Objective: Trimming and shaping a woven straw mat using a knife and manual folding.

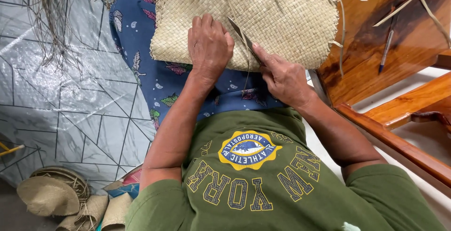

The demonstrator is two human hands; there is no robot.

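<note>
A flat, pale straw-coloured woven palm-leaf mat (263, 19) lies across the person's lap, resting on blue leaf-patterned trousers (155, 71), with its lower edge toward the body. The left hand (209, 45) lies knuckles up on the mat near that edge, fingers curled and pressing down on the weave, apparently to keep the panel from sliding and to hold it taut. The right hand (282, 76) sits just beside it at the lower edge, closed around a thin dark blade-like strip (242, 38) that slants up and away over the mat between the two hands; whether it is a knife or a stiff leaf strip cannot be told. The index finger runs along it, seemingly to steer its tip against the weave.

Loose unwoven strands fringe the mat's top and right side. To the right stands polished reddish-brown wooden furniture (404, 33), with a slim blue pen-like tool (385, 47) lying on it, well apart from the hands. On the left, a grey floor covering with a line pattern (70, 104) carries dried leaf strips (51, 19), and finished straw hats (51, 195) sit at the lower left
</note>
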